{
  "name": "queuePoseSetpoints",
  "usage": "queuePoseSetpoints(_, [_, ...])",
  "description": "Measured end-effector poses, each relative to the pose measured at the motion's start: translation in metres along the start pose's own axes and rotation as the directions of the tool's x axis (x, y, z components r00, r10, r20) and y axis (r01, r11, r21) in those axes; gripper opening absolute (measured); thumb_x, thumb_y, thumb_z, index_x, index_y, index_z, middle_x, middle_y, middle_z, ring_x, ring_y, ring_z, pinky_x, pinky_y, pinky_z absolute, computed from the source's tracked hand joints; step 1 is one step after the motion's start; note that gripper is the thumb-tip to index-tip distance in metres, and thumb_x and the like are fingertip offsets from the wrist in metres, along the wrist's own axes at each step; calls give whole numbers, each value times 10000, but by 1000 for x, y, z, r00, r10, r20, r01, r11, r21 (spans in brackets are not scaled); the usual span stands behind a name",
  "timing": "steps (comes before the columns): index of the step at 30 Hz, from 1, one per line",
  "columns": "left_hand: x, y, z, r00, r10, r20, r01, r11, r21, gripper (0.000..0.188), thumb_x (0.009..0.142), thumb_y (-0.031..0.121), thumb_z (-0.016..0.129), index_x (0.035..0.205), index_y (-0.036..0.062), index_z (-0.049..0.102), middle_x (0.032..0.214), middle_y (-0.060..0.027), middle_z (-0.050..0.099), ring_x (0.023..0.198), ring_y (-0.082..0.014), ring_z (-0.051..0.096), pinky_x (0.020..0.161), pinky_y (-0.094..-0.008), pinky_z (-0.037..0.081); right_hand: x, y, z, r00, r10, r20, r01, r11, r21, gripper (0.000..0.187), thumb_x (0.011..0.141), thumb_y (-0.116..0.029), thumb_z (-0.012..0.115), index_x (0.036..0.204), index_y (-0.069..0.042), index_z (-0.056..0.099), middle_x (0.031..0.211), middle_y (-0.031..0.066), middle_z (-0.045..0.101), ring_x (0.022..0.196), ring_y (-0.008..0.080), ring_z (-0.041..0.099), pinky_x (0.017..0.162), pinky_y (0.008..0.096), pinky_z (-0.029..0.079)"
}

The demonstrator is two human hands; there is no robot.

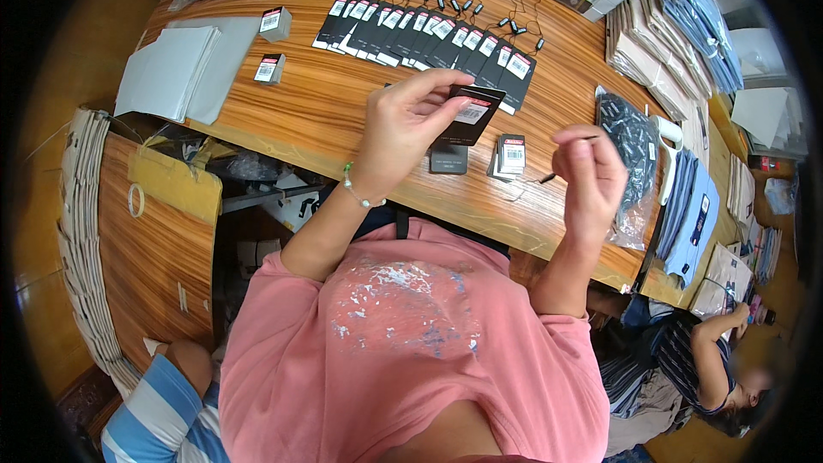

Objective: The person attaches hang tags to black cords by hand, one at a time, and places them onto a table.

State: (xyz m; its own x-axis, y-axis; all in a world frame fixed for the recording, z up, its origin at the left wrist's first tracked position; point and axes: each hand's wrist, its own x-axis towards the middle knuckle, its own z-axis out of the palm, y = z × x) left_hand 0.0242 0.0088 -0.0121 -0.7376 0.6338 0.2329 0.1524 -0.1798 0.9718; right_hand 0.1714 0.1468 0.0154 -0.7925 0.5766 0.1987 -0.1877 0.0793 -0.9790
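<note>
Item one, nearest to us: our own pink short-sleeved shirt [411, 351] with flaked silver print on the chest, filling the lower middle of the view.

Item two: our left hand [403, 124], a beaded bracelet [356, 193] at its wrist, raised above the table edge. Its thumb and fingers were pinched on a black rectangular card hang tag with a white barcode label [470, 113], which stood tilted in the air over the wooden table [317, 107].

Item three: our right hand [591, 176], level with the left and well apart from it, fingers closed on a thin black string loop with a small plastic end [549, 177]; the end hung just left of the palm.

Item four: on the table just beyond the hands we recorded a dark flat tag [448, 158] lying face down and a small stack of black tags [509, 155] beside it.

Item five: to the right, a clear plastic bag of black strings [633, 141], with folded blue garments [690, 214] further right.

Item six: to the left, a pile of grey paper sheets [171, 69] and two small black boxes [271, 45].

Item seven, farthest: a long overlapping row of black tags [429, 34], each strung, laid across the table's far half. Stacks of folded beige and blue cloth [669, 43] stood at the far right.

Item eight: another person in a striped top [686, 369] sat low at the right.
</note>
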Motion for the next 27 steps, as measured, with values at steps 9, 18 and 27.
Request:
queuePoseSetpoints(9, [0, 5, 1, 998, 64, -7, -64, 998, 10, 205, 742, -44, 625, 942, -26, 587, 897, -64, 618, 780, -100, 595, 684, -195, 491, 9, 9, 39, 986, -106, 130, 159, 834, -529, 108, 808, -77, 552, 813, 21, 596, 651, 123, 548, 525, 191, 500, 494, 277, 388])
queuePoseSetpoints(18, [-2, 5, 2, 998, 63, -7, -63, 997, 44, 174, 744, -46, 619, 915, -22, 600, 877, -57, 619, 747, -94, 601, 647, -188, 495, 18, 12, 48, 990, -88, 106, 135, 773, -620, 139, 745, -119, 584, 686, 6, 579, 592, 133, 529, 492, 246, 508, 467, 321, 388])
queuePoseSetpoints(27, [-3, 10, 3, 974, 216, 73, -227, 940, 254, 171, 729, -64, 613, 896, -30, 610, 869, -73, 612, 737, -104, 609, 628, -203, 517, 21, 12, 48, 987, -113, 113, 160, 708, -688, 125, 708, -108, 585, 643, -4, 568, 574, 130, 526, 485, 261, 514, 459, 334, 390])
